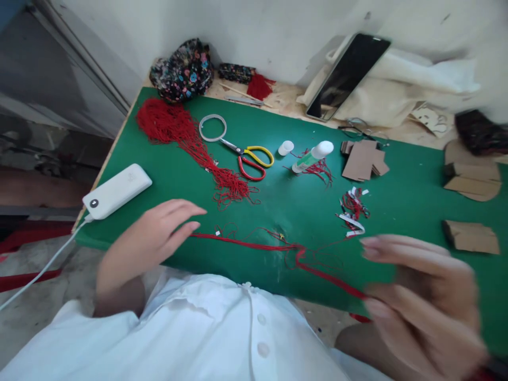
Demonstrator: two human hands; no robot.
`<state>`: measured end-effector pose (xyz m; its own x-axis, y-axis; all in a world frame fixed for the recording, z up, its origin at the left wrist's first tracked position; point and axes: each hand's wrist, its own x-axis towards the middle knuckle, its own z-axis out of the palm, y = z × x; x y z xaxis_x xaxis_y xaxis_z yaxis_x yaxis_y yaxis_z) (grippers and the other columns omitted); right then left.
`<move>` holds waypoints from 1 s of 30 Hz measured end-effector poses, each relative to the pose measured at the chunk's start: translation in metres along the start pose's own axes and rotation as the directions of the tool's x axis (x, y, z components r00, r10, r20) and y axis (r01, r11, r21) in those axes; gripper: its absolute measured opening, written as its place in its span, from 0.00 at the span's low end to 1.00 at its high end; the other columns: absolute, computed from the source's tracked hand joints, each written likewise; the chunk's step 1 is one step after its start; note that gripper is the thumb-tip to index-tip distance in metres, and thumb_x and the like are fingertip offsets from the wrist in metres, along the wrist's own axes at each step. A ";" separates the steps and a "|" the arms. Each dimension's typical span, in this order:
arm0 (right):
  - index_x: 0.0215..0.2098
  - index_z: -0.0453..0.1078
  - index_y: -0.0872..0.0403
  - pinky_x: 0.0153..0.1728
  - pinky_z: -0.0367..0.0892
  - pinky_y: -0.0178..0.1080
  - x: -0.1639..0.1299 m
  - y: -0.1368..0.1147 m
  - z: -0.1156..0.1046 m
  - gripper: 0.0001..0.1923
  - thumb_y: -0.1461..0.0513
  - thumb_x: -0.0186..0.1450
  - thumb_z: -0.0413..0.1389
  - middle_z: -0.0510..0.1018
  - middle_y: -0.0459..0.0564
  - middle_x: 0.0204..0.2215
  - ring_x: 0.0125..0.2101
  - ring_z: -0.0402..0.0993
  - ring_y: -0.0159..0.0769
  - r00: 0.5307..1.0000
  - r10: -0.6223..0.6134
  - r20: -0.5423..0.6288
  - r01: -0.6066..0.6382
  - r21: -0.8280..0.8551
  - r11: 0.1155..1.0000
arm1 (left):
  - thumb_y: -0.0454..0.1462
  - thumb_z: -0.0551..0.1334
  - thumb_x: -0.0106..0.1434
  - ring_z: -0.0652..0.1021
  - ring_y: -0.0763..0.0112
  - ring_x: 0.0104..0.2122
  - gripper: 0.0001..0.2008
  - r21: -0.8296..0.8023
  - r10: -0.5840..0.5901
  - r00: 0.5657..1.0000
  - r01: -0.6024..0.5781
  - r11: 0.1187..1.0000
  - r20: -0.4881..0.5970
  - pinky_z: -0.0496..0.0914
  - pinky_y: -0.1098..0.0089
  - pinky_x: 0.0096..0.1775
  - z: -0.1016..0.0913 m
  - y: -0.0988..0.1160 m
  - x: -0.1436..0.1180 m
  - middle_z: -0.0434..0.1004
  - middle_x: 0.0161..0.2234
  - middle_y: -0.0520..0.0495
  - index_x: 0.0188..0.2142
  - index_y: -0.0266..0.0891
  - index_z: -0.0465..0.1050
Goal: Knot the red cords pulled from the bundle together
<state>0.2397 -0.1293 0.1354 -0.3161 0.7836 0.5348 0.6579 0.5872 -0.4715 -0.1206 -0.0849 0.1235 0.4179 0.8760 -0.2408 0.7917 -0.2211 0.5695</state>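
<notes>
A bundle of red cords (254, 245) stretches along the front of the table, with a loose looped knot (300, 255) near its middle. My right hand (424, 301), blurred by motion, pinches the bundle's right end between thumb and a finger; another finger is raised apart. My left hand (159, 233) is at the bundle's left end. Its thumb and fingers are apart, and the cord's end disappears by the thumb, so contact there is unclear. Thin loose threads and a small yellow piece (281, 237) lie beside the bundle.
Behind lie a red yarn heap (166, 124), scissors (242, 153), a tape ring (212, 128), a glue bottle (311, 157), its white cap (286, 148) and cardboard pieces (361, 160). A power bank (117, 191) sits left; a phone (349, 76) leans at the back.
</notes>
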 end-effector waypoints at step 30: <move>0.19 0.59 0.54 0.27 0.52 0.35 0.047 0.052 0.157 0.17 0.65 0.64 0.57 0.58 0.44 0.19 0.25 0.51 0.31 0.867 -0.479 0.137 0.486 -0.021 0.874 | 0.40 0.47 0.69 0.62 0.77 0.24 0.18 -0.653 0.231 0.917 0.041 0.756 0.325 0.56 0.72 0.29 0.071 0.009 0.109 0.61 0.21 0.55 0.24 0.37 0.60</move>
<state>0.1518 -0.0303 0.0258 -0.6831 0.4259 0.5932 0.4357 0.8896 -0.1370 -0.0361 -0.0219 0.0464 0.7111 0.6127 -0.3448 0.3247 0.1488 0.9340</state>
